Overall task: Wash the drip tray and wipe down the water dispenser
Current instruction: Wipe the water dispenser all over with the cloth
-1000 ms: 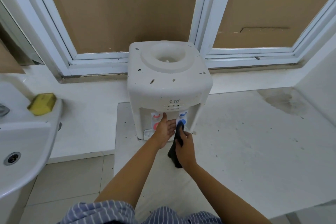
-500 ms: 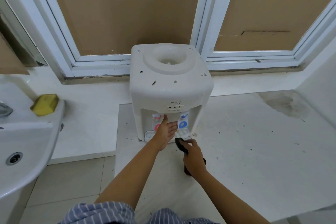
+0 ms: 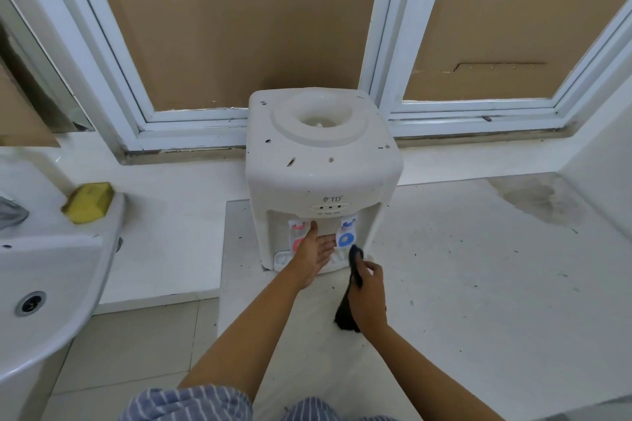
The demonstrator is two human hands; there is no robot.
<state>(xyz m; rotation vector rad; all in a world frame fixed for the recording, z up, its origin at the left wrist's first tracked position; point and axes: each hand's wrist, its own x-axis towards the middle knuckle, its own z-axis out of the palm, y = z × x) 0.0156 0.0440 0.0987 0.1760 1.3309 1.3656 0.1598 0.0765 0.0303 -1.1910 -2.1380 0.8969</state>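
Speckled white ledge (image 3: 478, 267) under dispenser (image 3: 321, 174); left hand (image 3: 313, 255) flat, fingers straight; right hand (image 3: 367, 297) fingers gripping cloth (image 3: 345, 313).

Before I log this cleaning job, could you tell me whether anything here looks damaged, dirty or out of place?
Yes. The water dispenser has dark spots and small marks scattered over its top. The white surface it stands on is strewn with dark specks, with a greyish stain at the far right. Its bottle well is empty.

A yellow sponge (image 3: 88, 202) sits on the edge of a white sink (image 3: 51, 290) on the left. Brown cardboard (image 3: 232, 31) covers the windows behind. The white counter (image 3: 478, 277) has dark specks.
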